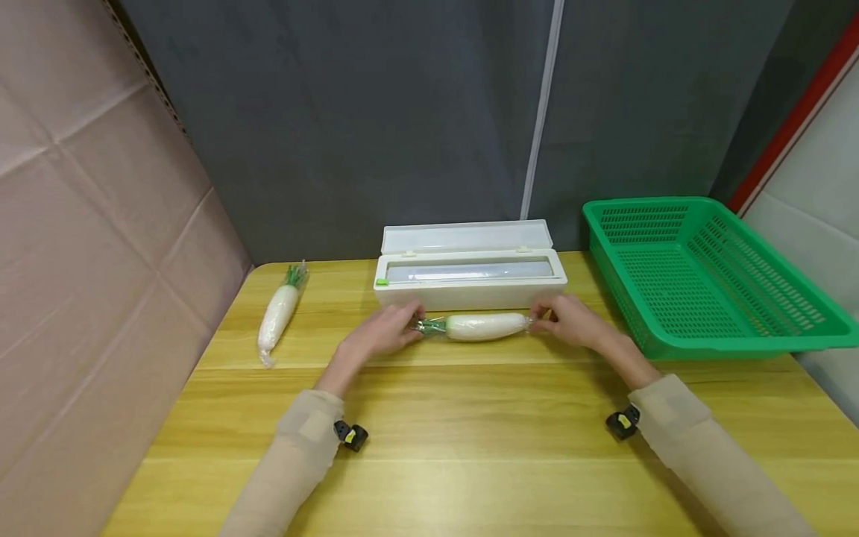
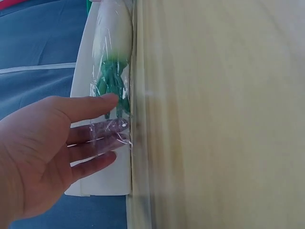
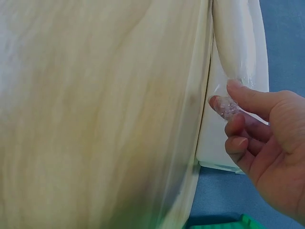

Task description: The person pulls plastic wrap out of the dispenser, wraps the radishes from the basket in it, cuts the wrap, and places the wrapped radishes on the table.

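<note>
A white radish (image 1: pixel 486 327) in clear plastic film lies lengthwise in front of the white cling film box (image 1: pixel 470 298). My left hand (image 1: pixel 389 328) holds the film at its green leafy end, thumb in front and fingers behind the film (image 2: pixel 112 131) in the left wrist view. At the tapered end, my right hand (image 1: pixel 569 321) pinches the gathered film (image 3: pixel 228 108) between thumb and forefinger, the other fingers curled. The box lid (image 1: pixel 463 237) stands open at the back, showing the film roll (image 1: pixel 470 271) inside.
Another wrapped radish (image 1: pixel 279 313) lies at the table's left, its leaves toward the back. On the right stands a green perforated basket (image 1: pixel 684 347). A dark grey panel (image 1: pixel 349 134) closes off the back of the wooden table (image 1: pixel 470 447).
</note>
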Motion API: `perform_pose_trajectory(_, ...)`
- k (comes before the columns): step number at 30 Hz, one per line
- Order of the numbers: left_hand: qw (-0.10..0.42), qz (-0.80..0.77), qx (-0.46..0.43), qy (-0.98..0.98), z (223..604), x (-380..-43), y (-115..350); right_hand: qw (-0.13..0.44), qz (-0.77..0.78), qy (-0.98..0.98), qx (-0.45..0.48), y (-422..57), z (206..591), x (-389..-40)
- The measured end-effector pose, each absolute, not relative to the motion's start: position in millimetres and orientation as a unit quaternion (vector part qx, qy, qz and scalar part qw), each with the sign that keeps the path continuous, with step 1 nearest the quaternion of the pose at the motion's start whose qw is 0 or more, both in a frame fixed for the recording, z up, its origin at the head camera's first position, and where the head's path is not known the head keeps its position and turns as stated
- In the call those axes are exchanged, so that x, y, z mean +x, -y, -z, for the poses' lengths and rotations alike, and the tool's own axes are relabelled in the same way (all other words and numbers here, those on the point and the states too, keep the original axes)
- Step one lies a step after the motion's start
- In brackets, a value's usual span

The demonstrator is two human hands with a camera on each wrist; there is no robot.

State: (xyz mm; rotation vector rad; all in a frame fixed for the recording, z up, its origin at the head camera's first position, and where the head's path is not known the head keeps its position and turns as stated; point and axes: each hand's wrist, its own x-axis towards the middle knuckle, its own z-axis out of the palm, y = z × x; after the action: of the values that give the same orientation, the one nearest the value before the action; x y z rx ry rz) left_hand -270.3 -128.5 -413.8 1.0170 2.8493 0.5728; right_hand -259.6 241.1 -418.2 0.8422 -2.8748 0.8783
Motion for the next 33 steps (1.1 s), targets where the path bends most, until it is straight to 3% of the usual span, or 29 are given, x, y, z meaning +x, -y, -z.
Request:
perform_pose_trajectory(7, 0.036, -0.269, 0.326, -0.906, 409, -268, 135, 0.013, -0.315, 0.914, 0.255, -243, 413, -253)
perform_pose_trajectory(21, -0.005, -0.456, 0.306, -0.836, 403, -263, 139, 0.056, -0.388, 0.894, 0.218, -242, 385, -234)
perform_pose_trajectory(28, -0.067, -0.542, 0.284, -0.788, 399, -262, 142, 0.112, -0.429, 0.875, 0.195, -244, 374, -229)
perform_pose_trajectory(33, -0.079, -0.601, 0.265, -0.75, 392, -260, 142, 0.154, -0.456, 0.849, 0.217, -246, 368, -226)
